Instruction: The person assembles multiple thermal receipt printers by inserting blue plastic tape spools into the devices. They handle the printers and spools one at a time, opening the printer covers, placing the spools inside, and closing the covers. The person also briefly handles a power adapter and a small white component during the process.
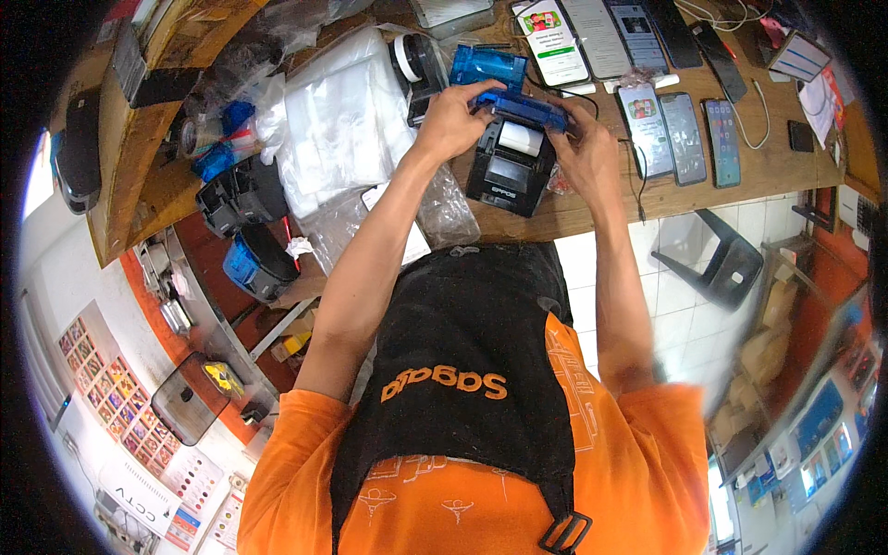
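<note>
- The left hand (450, 120) wraps its grip over the left end of the translucent blue plastic printer lid (518, 106), fingers curled down on its top edge.
- The right hand (585, 153) pinches the right end of the same lid, thumb and fingers pressed against it.
- The lid stands raised over the small black box-shaped receipt printer (509, 176), which sits on the wooden bench (768, 166) near its front edge, between both hands; a white paper roll (520, 137) shows in the open bay just below the lid.
- A stack of clear plastic bags (338, 120) lies on the bench left of the printer.
- A row of flat dark smartphones (684, 137) lies to the right, some screens lit white and green.
- A second blue-topped black printer (254, 264) rests lower left, under the bench edge.
- A grid-patterned poster of small coloured squares (102, 388) hangs far left.
</note>
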### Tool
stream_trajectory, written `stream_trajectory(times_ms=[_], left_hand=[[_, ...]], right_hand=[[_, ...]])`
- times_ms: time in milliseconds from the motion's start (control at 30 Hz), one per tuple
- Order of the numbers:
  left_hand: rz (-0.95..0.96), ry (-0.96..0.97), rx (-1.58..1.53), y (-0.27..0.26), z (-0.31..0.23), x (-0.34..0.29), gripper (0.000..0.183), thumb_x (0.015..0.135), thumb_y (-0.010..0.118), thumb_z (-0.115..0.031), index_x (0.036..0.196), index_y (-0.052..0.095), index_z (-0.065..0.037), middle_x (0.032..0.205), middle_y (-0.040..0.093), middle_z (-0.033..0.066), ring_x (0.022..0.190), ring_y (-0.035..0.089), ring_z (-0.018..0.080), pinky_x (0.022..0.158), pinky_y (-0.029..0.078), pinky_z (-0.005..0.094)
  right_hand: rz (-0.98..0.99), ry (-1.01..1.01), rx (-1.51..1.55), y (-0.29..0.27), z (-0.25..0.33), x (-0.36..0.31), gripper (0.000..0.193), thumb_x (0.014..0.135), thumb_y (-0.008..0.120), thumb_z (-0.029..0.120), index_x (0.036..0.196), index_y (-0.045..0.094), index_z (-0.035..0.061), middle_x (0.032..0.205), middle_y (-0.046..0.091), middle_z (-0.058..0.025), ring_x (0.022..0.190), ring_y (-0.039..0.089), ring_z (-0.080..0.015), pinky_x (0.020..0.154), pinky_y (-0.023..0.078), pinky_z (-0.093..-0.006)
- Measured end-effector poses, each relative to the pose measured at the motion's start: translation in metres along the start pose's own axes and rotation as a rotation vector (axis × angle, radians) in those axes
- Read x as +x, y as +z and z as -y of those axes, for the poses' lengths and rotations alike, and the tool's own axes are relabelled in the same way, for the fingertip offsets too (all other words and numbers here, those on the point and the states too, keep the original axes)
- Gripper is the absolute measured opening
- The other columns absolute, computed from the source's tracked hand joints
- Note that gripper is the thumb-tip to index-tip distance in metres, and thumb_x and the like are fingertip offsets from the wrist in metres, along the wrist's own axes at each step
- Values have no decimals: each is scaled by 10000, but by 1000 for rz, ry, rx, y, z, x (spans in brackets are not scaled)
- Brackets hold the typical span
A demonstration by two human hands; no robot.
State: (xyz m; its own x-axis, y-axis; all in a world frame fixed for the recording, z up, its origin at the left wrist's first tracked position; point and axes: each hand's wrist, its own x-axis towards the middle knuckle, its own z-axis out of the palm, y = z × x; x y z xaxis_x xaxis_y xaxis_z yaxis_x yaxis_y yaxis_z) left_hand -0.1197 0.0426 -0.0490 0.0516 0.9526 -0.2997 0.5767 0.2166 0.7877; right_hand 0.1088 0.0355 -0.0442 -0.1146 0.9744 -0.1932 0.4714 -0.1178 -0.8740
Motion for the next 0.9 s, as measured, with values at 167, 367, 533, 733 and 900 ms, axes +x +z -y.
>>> stream_trajectory(times_ms=[167,367,533,733,900], left_hand=[[-55,41,-13,8,6,-4,459,865,735,-50,1304,716,-184,993,788,136,884,745,180,860,570,326],[-188,71,-50,31,2,-5,456,846,734,-65,1287,713,-179,993,785,155,842,764,234,802,582,344],[-125,-25,20,23,-8,-42,402,825,677,-44,1213,741,-128,1022,772,188,847,763,280,782,572,358],[30,21,20,4,8,-50,394,812,650,-23,1194,740,-67,1095,764,194,1025,752,351,914,556,374],[65,98,99,1,11,-55,390,814,653,-44,1194,736,-70,1086,757,211,1021,734,386,921,554,400]], right_hand=[[14,73,-133,0,-11,8,491,843,800,237,1230,701,-47,1061,737,-310,1014,736,-438,892,582,-472],[135,81,-451,-6,-14,21,486,863,787,299,1205,715,-37,960,735,-323,908,747,-446,820,586,-470],[297,210,-309,-13,0,-2,482,847,808,244,1209,690,-52,993,728,-340,968,736,-452,853,583,-491],[142,71,-57,10,-11,-31,400,844,795,86,1228,708,13,1031,767,-239,932,769,-373,804,598,-415],[178,87,-120,9,7,-46,408,844,791,56,1243,713,19,1084,771,-221,1002,774,-320,854,600,-382]])
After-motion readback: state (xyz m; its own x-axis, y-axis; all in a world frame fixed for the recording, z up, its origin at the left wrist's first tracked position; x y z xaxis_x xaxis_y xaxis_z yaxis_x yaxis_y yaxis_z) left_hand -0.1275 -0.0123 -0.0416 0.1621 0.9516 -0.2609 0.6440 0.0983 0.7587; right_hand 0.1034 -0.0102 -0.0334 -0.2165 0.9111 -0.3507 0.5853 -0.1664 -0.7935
